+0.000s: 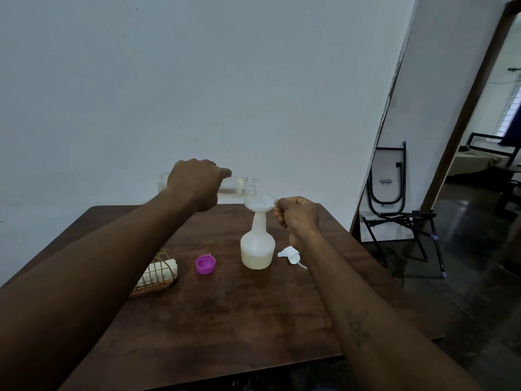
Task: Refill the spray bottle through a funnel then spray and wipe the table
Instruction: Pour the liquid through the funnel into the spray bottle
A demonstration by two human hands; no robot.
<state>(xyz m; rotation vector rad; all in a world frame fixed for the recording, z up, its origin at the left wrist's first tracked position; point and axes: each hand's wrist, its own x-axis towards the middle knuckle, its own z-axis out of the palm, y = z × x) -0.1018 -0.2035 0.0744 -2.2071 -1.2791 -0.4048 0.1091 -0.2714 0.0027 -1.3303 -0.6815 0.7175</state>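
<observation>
the left hand [194, 183] is wrapped round a clear jar [239, 187], held almost flat on its side, with its open mouth just over the funnel [259, 204]. a little pale liquid lies along the jar's lower side. the funnel sits in the neck of the spray bottle [258, 246], which stands upright near the middle of the table [225, 306], its bottom part filled with milky liquid. the right hand [297, 214] is curled, its fingertips pinching the funnel's rim on the right side. just right of the spray bottle the spray head [291, 253] lies on the wood with its tube trailing, partly behind the right wrist. left of the spray bottle a purple cap [205, 264] rests open side up. further left a basket [155, 288] holds a rolled cloth [172, 268]. a folded chair [389, 179] leans on the wall off to the right.
</observation>
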